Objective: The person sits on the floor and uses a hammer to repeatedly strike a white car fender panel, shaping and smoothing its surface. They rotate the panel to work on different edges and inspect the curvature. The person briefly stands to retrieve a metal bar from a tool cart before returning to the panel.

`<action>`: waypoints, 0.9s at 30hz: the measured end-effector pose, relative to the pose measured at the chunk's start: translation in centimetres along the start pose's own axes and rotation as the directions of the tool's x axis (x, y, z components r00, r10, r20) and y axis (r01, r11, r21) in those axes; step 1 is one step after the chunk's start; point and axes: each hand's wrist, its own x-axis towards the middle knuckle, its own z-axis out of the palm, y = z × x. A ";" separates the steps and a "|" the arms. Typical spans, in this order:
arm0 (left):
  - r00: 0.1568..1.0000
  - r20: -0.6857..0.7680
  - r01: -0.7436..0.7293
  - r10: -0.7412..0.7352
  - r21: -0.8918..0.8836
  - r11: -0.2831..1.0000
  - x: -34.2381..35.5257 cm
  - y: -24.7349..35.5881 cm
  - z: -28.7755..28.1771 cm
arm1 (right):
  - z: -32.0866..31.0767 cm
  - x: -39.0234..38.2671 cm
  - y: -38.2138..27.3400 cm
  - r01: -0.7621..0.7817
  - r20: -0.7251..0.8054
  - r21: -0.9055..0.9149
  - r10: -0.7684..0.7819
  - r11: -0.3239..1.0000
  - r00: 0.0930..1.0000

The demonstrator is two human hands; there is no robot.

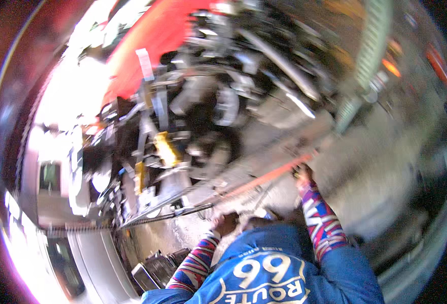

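My left hand is low in the middle, in shadow, with its fingers blurred. Just beyond it runs a thin black bar. Further to the right, my right hand is beside the end of a long orange-red bar. Its fingers look bent, but blur hides whether they grip anything. Ahead is a large cluster of metal vehicle parts, with a yellow part at its near side. Patterned sleeves cover both forearms.
A red panel stands behind the parts. A pale green post rises at the right, over a grey concrete floor. White vehicles stand at the left. A dark boxy object sits near my left forearm.
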 end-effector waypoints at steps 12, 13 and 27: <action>-0.034 0.710 0.999 -0.703 0.038 -0.010 -33.0 4.4 2.1 | 0.0 9.9 6.4 -0.130 0.098 0.309 0.105 0.942 0.990; -0.066 0.716 0.997 -0.695 0.028 -0.066 -34.4 5.4 2.0 | -0.3 9.3 6.6 -0.195 0.159 0.235 0.161 0.952 0.974; -0.284 0.776 0.828 -0.563 -0.097 -0.552 -30.5 17.9 15.4 | -2.5 15.7 1.4 -0.499 -0.391 0.014 0.464 0.867 0.795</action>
